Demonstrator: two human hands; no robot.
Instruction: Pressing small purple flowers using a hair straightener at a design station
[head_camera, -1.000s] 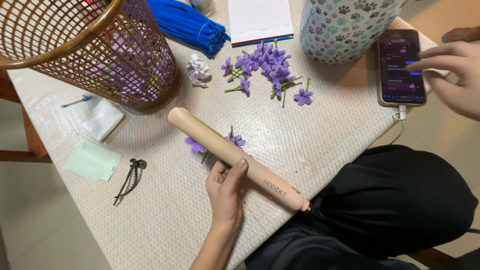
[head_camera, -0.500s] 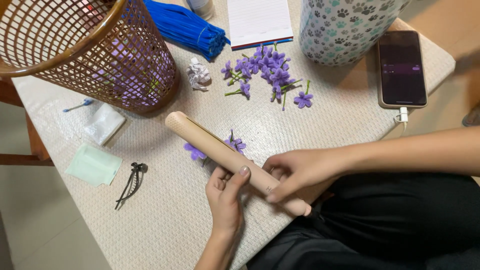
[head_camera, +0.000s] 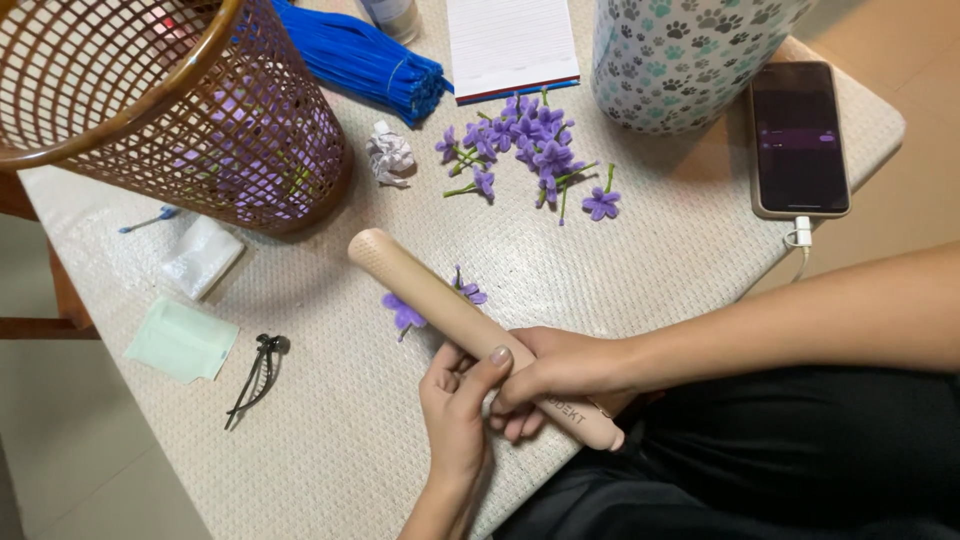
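A long beige stick-shaped device lies slanted over the white textured table, its rounded tip up and to the left. My left hand grips its lower half from below, thumb on top. My right hand wraps around the same lower end, coming in from the right. Two small purple flowers lie under the device's middle. A loose pile of purple flowers with green stems lies further up the table.
A brown wire basket stands at the top left. Blue strands, a notepad and a paw-print container line the far side. A phone on a cable lies right. Tissues, a black hair clip lie left.
My right hand left the phone at the right and came down onto the device's lower end. The left hand kept its hold.
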